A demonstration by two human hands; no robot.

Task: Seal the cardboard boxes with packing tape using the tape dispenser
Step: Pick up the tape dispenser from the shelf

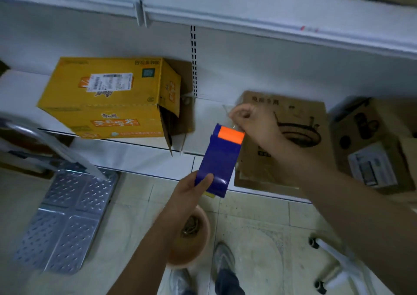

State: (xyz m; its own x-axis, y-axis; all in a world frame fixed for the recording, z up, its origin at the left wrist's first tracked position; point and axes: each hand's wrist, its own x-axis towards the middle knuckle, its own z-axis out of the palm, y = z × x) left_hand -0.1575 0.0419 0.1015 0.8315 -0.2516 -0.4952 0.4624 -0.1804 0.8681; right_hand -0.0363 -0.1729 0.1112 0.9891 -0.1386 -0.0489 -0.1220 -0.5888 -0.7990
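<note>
Gripping the blue tape dispenser (220, 159) at its near end, the left hand (191, 189) raises it before the shelf (140, 150) while the right hand (252, 123) pinches barely visible clear tape (228, 112), the yellow box (108, 98) lying open-flapped far left, contents hidden.

Both my forearms are bare, no sleeves showing, no watch or rings that I can make out on my left hand (191, 187) or right hand (255, 123). Down below, grey sneakers (223, 259) and dark blue trouser legs (228, 282).
</note>
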